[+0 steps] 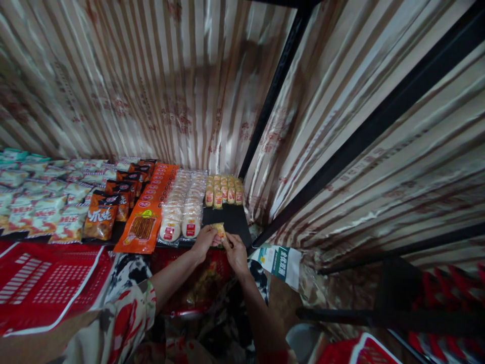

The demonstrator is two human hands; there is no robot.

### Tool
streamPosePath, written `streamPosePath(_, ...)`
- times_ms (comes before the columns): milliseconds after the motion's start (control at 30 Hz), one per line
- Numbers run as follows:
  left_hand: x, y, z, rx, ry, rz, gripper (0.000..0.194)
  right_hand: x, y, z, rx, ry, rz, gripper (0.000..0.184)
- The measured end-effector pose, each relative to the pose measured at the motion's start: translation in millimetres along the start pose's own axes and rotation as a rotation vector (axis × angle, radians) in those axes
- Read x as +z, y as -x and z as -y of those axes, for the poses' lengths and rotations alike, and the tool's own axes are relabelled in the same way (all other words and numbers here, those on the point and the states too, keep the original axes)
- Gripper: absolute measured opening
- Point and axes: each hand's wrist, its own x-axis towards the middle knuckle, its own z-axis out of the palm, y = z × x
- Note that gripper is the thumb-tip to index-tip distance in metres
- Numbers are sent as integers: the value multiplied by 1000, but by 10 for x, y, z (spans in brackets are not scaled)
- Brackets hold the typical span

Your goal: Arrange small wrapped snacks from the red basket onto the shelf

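My left hand (204, 240) and my right hand (235, 250) meet at the front edge of a dark shelf (233, 220), both pinched on one small yellow snack packet (220, 231). Behind the packet stand rows of similar yellow packets (223, 191) at the back of the shelf. Just left of my hands lie rows of round white cakes in clear wrappers (184, 205) and long orange packets (149, 212).
Further left are brown-orange snack bags (104, 215) and white bags (41, 207). Red plastic baskets (45, 283) sit below the shelf edge. Black metal frame bars (276, 86) cross on the right before a striped curtain (170, 86). A white-green packet (278, 260) lies right of my hands.
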Motion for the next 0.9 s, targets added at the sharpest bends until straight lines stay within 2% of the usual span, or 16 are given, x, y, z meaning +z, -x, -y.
streamPosePath(100, 60, -42, 11, 12, -1, -10, 6, 14, -63, -15, 27, 19, -7, 33)
streamPosePath(233, 127, -117, 42, 27, -24, -15, 18, 22, -168, -30, 76, 87, -31, 35)
streamPosePath(500, 231, -345, 106, 66, -40, 7, 30, 33, -385, -52, 97, 385, -51, 33)
streamPosePath(700, 280, -489, 116, 80, -44, 33, 26, 63, -500, -105, 179, 398, -62, 35)
streamPosePath(900, 388, -558, 73, 106, -50, 32, 22, 50, -640, -129, 193, 414, -78, 33)
